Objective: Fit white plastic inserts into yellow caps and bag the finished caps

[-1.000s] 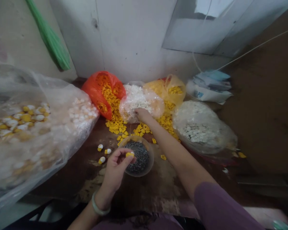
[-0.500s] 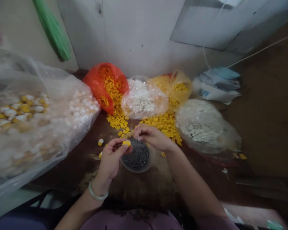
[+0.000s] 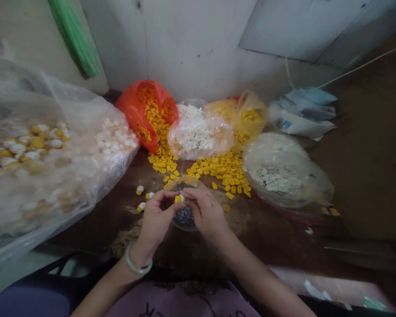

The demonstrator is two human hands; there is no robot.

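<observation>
My left hand (image 3: 156, 215) pinches a small yellow-and-white piece (image 3: 179, 199) between thumb and fingers. Against its right side press the closed fingertips of my right hand (image 3: 209, 213); anything else inside them is too small to make out. Both hands are over a clear round bowl (image 3: 186, 228) of small dark beads (image 3: 184, 215), partly covering it. Several similar two-coloured pieces (image 3: 141, 206) lie on the brown table just left of my left hand. Loose yellow pieces (image 3: 227, 169) are spread beyond the bowl.
A large clear bag (image 3: 86, 185) of yellow-and-white pieces fills the left. Along the wall stand a red bag (image 3: 128, 105) spilling yellow pieces, a clear bag of white pieces (image 3: 198, 138) and a yellowish bag (image 3: 259, 108). Another clear bag (image 3: 287, 176) and paper packets (image 3: 303, 114) are at right.
My right hand has come down and left from the bowl's far side to meet the piece in my left hand. My left hand has shifted slightly right. The view has tilted slightly.
</observation>
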